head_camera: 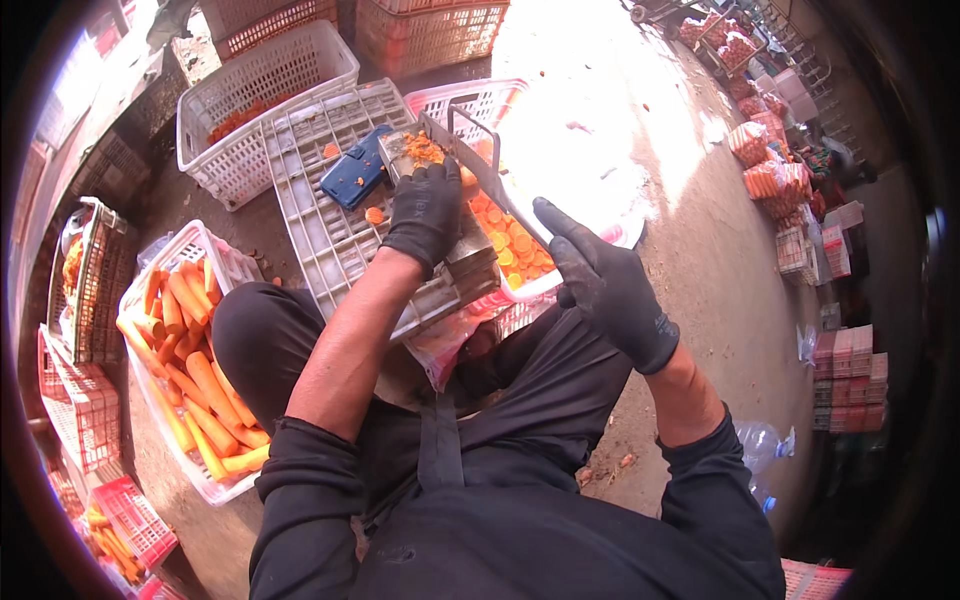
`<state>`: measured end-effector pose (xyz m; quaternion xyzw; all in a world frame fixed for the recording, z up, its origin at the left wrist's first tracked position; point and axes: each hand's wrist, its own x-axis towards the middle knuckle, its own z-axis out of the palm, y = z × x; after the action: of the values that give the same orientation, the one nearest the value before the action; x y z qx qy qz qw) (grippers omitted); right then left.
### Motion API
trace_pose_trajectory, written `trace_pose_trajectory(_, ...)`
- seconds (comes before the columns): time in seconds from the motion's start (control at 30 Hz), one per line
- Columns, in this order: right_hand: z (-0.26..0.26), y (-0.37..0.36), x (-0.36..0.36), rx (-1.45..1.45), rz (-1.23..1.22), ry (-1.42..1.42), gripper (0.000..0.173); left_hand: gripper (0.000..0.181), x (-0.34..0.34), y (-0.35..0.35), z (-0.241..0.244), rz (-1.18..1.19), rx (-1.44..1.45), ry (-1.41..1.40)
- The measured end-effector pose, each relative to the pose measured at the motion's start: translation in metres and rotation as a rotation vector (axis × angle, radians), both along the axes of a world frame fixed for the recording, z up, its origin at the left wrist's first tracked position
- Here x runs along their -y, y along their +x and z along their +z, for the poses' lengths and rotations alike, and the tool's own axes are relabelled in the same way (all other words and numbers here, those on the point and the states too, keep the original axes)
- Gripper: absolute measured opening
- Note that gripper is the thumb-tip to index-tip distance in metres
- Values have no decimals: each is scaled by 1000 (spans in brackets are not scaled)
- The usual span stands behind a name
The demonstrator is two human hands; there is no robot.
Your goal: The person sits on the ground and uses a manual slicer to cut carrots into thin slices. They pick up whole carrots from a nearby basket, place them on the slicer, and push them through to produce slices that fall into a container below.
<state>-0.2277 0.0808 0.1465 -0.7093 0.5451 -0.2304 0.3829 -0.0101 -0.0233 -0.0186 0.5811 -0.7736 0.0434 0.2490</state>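
My left hand [426,214], in a black glove, presses a peeled carrot [470,183] onto a block-like cutting stand [472,259]. Only the carrot's end shows beyond the fingers. Beside that end runs a long metal blade [480,166], with a bent metal rod [496,142] standing at its far part. My right hand [611,292], also gloved, is curled around the blade's near end, index finger stretched forward; any handle is hidden. Orange carrot slices [517,244] fill part of a pink-white crate [551,283] below the blade. Carrot scraps [422,148] lie on the stand's far end.
An upturned grey plastic crate [300,202] supports the stand and a blue case [352,171]. Whole peeled carrots [202,375] fill a crate [225,491] by my left knee. A white crate [247,161] stands beyond. Plastic bottles [759,442] lie at right.
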Motion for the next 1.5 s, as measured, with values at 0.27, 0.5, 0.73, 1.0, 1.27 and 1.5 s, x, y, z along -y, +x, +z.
trace_pose_trajectory(0.27, -118, -15, -28, -28, 15, -486, 48, 48, -1, -8, 1, 30, 18, 35)
trace_pose_trajectory(0.5, -125, -17, -29, -97, 4, -365, 53, 52, -23, 20, 14, 40, 72, 57)
trace_pose_trajectory(0.73, -177, -11, -30, -22, -19, -504, 53, 51, -21, 27, 11, 67, 183, 78)
trace_pose_trajectory(1.0, -112, -28, -18, 18, -54, -164, 48, 53, -17, 23, 3, 32, 81, 39)
trace_pose_trajectory(1.27, 6, -3, 5, 37, -19, 26, 45, 31, -22, 10, 14, 32, 25, 71)
trace_pose_trajectory(1.5, -19, -17, -6, -139, -36, -73, 44, 35, -27, 17, 27, 46, -21, 163)
